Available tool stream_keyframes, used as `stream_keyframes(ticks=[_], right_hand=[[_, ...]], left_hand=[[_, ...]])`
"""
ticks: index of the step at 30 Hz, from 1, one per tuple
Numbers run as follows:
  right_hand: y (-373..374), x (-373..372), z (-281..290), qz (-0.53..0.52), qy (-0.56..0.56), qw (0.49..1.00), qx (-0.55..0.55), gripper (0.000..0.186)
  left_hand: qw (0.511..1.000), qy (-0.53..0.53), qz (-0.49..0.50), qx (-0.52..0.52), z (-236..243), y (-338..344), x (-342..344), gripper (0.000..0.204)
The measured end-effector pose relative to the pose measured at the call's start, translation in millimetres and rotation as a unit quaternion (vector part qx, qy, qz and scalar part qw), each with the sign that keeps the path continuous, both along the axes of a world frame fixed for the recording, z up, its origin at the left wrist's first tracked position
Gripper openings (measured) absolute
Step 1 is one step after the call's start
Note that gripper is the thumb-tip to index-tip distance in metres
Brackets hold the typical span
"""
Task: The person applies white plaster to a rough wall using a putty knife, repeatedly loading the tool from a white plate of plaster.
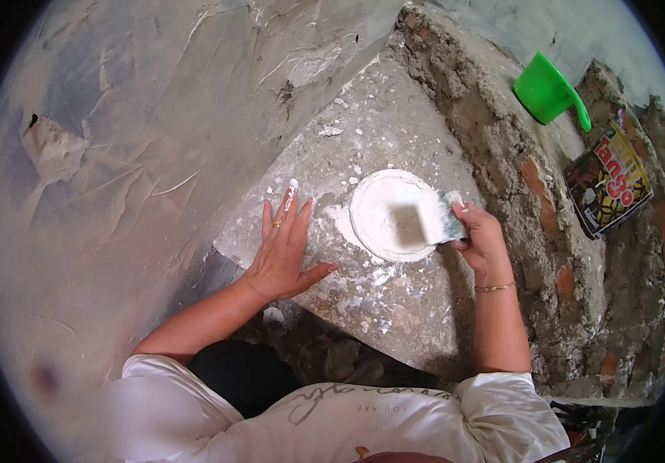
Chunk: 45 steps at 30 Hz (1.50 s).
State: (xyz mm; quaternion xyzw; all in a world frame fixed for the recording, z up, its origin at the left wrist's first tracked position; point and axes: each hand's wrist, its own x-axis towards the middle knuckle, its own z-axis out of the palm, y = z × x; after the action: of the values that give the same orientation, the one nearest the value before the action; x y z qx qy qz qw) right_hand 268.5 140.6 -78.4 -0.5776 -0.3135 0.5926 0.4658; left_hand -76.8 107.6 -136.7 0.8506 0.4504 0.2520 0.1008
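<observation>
A round white disc of plaster-like material (383,224) lies on the rough concrete slab, with white powder or paste scattered around its rim. My right hand (481,235) grips a flat scraper (439,219) with greenish, white-smeared sides, held at the disc's right edge and partly over it. A dark square patch shows on the disc beside the blade; I cannot tell whether it is shadow or part of the tool. To the left of the disc, my left hand (282,251) rests with fingers spread on the slab, white smears on a fingertip.
Stepped brick-and-mortar ledges (494,116) rise along the right. On them stand a green plastic dipper (545,89) with a handle and a dark printed packet (609,184). A creased grey plastered wall (155,139) or sheet spans the left. The slab's near edge (363,336) drops toward my body.
</observation>
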Motion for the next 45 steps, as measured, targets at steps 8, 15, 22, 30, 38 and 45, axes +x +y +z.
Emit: stream_keyframes(ticks=[8, 15, 22, 30, 38, 45], right_hand=[[1.1, -17.8, 16.0, 0.014, -0.096, 0.992, 0.075, 0.01], [1.6, -26.1, 34.1, 0.017, -0.086, 0.99, 0.114, 0.013], [0.3, -24.8, 36.4, 0.02, -0.062, 0.992, 0.104, 0.011], [20.7, -27.7, 34.7, 0.016, 0.107, 0.994, 0.014, 0.012], [129.3, -66.3, 72.0, 0.025, 0.001, 0.992, 0.124, 0.011], [243.4, -93.7, 96.6, -0.045, -0.152, 0.974, 0.164, 0.014]], left_hand=[[1.0, 0.001, 0.007, -0.002, 2.1, -0.3, 1.0, 0.1], [1.0, 0.004, 0.0, -0.008, 2.8, -0.1, 0.2, 0.1], [1.0, 0.001, -0.002, -0.009, 4.4, -0.1, 0.3, 0.101], [1.0, 0.003, -0.001, 0.0, -2.4, 1.2, 0.9, 0.1], [1.0, -0.009, 0.006, -0.009, -6.7, 3.6, -3.1, 0.102], [1.0, -0.023, 0.005, -0.013, -4.4, 7.7, 0.8, 0.101]])
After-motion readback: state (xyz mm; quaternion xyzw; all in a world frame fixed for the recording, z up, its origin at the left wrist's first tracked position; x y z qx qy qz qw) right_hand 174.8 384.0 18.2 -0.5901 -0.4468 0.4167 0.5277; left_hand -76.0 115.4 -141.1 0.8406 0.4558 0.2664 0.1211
